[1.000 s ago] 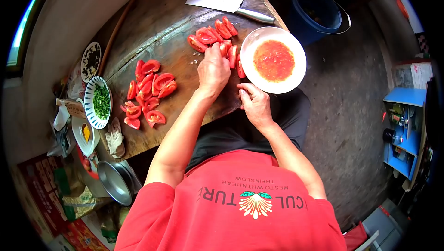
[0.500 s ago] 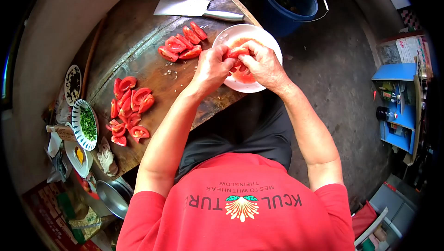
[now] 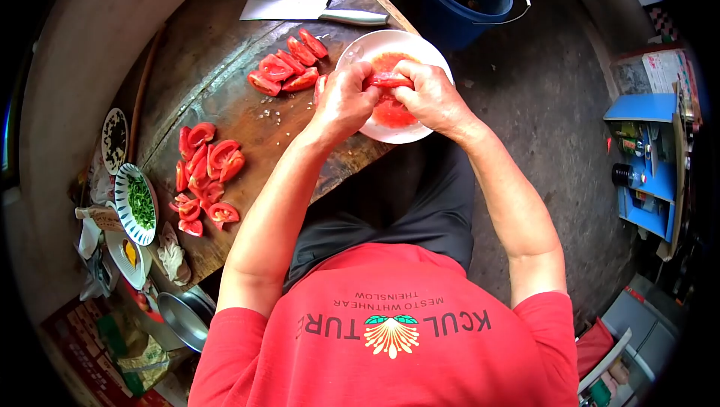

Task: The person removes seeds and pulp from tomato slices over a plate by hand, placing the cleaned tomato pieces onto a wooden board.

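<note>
The step in hand looks to be working a tomato wedge [image 3: 386,80] over the white plate [image 3: 436,50], where red pulp [image 3: 394,114] lies beneath it. The left hand [image 3: 343,99] and the right hand [image 3: 435,99] face each other, each with a narrow grip, thumb and fingers closed on opposite ends of the wedge. Judging by the wet pulp, any further move calls for light, even pressure from both sides, with the wedge inside the rim so juice lands on the plate rather than the counter [image 3: 255,129]. Left of the plate lies a far group of wedges [image 3: 289,66], with a larger near pile [image 3: 206,174] at the left; the cleaver [image 3: 285,5] lies flat beyond the far group.
</note>
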`<state>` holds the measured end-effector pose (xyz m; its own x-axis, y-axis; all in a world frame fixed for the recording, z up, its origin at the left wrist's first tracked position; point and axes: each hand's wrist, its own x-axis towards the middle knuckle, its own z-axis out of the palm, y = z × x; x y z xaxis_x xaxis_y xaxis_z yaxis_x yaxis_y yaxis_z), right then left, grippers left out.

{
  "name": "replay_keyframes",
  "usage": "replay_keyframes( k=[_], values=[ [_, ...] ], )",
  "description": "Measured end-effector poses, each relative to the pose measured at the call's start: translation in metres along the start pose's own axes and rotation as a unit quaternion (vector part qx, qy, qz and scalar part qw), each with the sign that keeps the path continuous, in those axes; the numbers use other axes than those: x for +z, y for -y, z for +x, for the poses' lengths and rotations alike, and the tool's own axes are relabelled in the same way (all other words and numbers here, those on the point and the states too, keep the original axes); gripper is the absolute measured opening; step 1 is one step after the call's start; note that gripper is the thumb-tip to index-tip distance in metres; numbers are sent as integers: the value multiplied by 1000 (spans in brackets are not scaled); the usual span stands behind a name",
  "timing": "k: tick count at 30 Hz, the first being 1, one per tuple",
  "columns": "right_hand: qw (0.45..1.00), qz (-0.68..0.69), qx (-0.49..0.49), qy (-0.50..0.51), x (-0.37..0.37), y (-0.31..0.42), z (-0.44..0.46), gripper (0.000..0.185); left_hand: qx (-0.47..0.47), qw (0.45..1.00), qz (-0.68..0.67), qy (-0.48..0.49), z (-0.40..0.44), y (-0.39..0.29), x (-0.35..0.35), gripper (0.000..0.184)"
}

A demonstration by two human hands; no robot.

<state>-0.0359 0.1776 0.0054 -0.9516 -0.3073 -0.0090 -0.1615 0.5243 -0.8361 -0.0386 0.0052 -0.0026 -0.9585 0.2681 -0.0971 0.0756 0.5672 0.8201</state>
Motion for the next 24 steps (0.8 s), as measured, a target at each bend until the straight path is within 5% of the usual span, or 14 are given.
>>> replay_keyframes(
  k=[8,11,15,24],
  values=[
    [987,-32,-110,-111,9,-6,-4,12,156,979,-6,-132,3,13,13,9],
    [995,12,-77,-67,9,-11,-8,16,79,995,22,-63,0,7,5,9],
    [996,83,-20,-2,3,-13,-9,20,-36,986,-160,15,8,27,7,16],
    [992,127,6,0,7,-22,-11,24,17,991,-119,-53,6,26,14,20]
  ],
)
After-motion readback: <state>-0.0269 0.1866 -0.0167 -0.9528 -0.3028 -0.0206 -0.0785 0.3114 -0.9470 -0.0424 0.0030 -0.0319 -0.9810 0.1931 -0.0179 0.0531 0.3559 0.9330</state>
